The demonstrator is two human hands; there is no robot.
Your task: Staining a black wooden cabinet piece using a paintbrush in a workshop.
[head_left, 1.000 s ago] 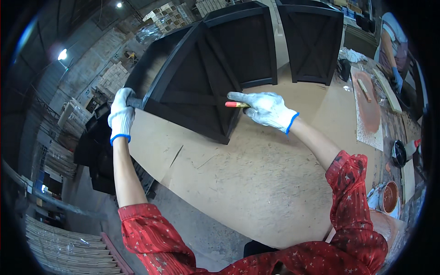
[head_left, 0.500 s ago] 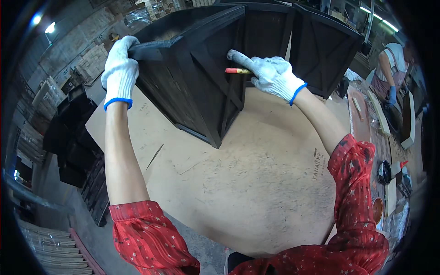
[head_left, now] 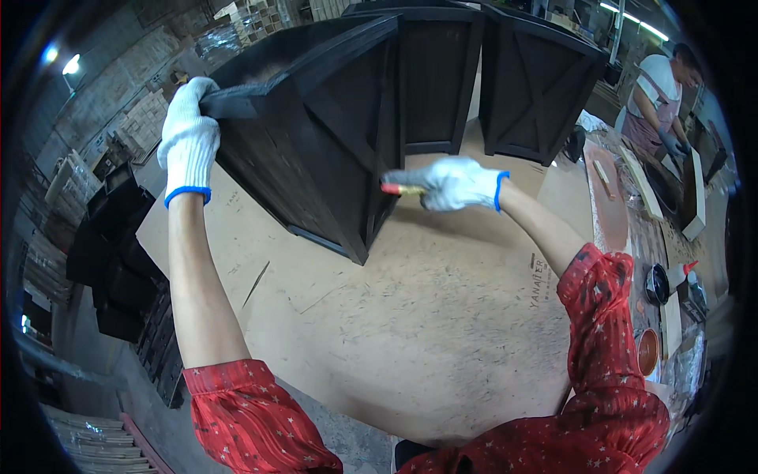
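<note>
A dark wooden box (head_left: 276, 170) with crossed slats on its side stands tilted on the cardboard-covered table (head_left: 442, 316). My left hand (head_left: 189, 130), in a white knit glove with a blue cuff, is closed over the box's upper left rim. In my right hand (head_left: 458, 186), gloved the same way with darkened fingertips, is a short red-and-yellow stick (head_left: 400, 189). That hand is closed round it, close to the lower part of the slatted side. What the stick's far end is like, I cannot make out.
More dark boxes (head_left: 541, 95) stand behind. At the right are a black bowl (head_left: 656, 284), a red-tipped bottle (head_left: 681, 274), a brown cup (head_left: 647, 352) and boards (head_left: 641, 182). A co-worker (head_left: 655, 103) handles a frame there. Dark boxes (head_left: 118, 245) are stacked at the left.
My right hand has moved down along the slatted side with the red-and-yellow stick. My left hand keeps its hold on the rim. The whole view has shifted slightly.
</note>
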